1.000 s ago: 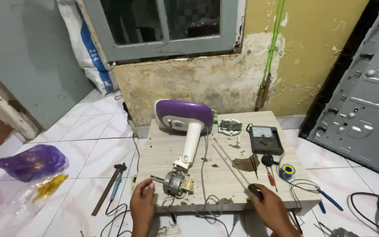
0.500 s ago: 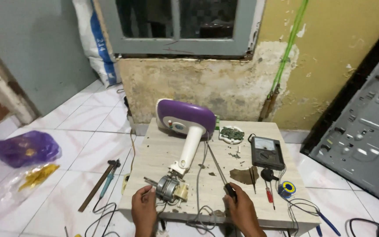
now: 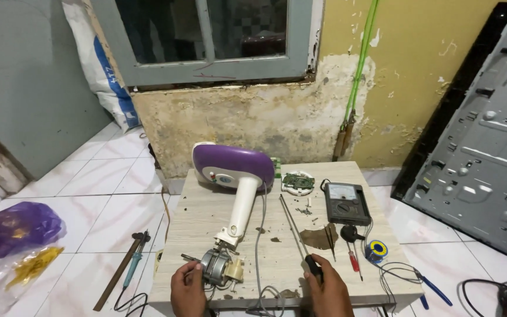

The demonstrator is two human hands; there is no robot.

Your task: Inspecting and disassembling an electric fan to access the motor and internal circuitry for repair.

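We see the left hand (image 3: pixel 188 289) with its fingers (image 3: pixel 195 269) curled against the small motor (image 3: pixel 213 267) at the near end of the white and purple fan stand (image 3: pixel 237 188), lying on the surface (image 3: pixel 200 217). The right hand (image 3: pixel 328 290) grips a long screwdriver (image 3: pixel 296 235), fingers clenched round its black handle.

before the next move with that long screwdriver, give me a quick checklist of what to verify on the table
1. Left hand steadies the small motor: ok, fingers on it.
2. Right hand has the long screwdriver by its black handle: ok.
3. Screwdriver tip on a screw: not ok, shaft points away from the motor.
4. Grey cable clear of the motor: not ok, it runs beside it.
5. Multimeter out of the way: ok.
6. Motor screws loosened: cannot tell.
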